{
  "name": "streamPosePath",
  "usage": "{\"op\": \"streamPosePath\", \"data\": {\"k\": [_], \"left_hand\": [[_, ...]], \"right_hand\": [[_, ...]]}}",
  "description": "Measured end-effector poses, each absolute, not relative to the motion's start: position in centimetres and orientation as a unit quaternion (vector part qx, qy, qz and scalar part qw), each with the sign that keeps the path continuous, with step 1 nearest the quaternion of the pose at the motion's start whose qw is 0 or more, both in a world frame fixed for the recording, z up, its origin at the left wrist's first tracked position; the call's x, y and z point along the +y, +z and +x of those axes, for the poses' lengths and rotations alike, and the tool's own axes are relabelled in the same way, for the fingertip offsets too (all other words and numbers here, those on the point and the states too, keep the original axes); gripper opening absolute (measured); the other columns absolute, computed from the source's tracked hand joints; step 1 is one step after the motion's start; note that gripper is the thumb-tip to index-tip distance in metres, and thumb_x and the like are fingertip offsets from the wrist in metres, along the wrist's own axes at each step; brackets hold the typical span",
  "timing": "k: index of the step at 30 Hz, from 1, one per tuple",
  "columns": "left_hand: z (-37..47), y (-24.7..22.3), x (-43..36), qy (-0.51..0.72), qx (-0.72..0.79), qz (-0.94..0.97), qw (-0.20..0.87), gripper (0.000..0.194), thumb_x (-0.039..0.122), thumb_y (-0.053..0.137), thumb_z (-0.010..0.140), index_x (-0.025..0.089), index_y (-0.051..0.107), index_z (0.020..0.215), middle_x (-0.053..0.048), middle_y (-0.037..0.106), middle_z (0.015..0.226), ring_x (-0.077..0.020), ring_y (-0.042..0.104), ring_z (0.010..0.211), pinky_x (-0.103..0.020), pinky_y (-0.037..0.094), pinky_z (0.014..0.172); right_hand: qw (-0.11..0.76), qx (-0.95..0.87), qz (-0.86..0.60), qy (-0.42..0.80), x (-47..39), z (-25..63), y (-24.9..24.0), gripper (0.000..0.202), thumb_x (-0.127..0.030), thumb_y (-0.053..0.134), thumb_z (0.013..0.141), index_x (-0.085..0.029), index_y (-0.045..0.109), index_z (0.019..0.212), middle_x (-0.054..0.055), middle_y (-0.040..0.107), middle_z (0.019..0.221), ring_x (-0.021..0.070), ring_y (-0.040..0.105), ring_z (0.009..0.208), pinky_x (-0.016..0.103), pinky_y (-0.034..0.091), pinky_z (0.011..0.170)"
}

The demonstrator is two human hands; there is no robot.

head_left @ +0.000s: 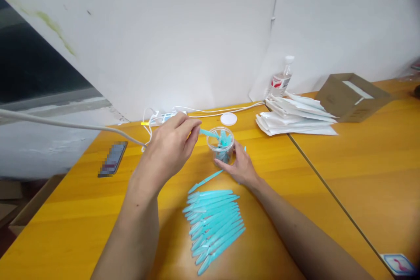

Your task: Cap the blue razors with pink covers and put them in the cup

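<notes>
My left hand (175,142) pinches the end of a turquoise eyebrow razor (207,132), whose other end reaches over the rim into a clear plastic jar (212,145). Several more turquoise pieces (225,140) stand in the jar. Around the jar's right and near side, my right hand (242,167) is wrapped, steadying it on the table. Just in front lies a row of eyebrow razors (216,221) with clear covers, side by side and partly overlapping. One single razor (206,181) lies apart between the row and the jar. A small turquoise tip (245,149) shows beyond my right hand.
Behind the jar lies a round white lid (229,119). A power strip (167,117) with white cables runs along the wall. A phone (113,159) is at left. On the right are white envelopes (295,116), a water bottle (281,79) and a cardboard box (352,98).
</notes>
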State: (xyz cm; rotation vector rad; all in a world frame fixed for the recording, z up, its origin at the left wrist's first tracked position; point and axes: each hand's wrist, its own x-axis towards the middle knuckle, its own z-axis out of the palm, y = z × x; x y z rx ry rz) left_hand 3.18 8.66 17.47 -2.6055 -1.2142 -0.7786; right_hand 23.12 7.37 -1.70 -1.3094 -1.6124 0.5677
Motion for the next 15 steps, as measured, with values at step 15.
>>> {"op": "streamPosePath", "data": {"k": [15], "left_hand": [[-2.7,5.4,4.9,0.019,-0.562,-0.8,-0.209,0.015,0.037,0.066,0.085,0.025,0.073,0.083,-0.001,0.074,0.085,-0.0185,0.066,0.075,-0.026,0.04,0.063]], "right_hand": [[0.472,-0.653,-0.544,0.233,7.5,23.1,-2.1,0.071,-0.048,0.079,0.078,-0.022,0.049,0.136,0.012,0.065,0.129,0.0285,0.063,0.115,0.046,0.051,0.1]]}}
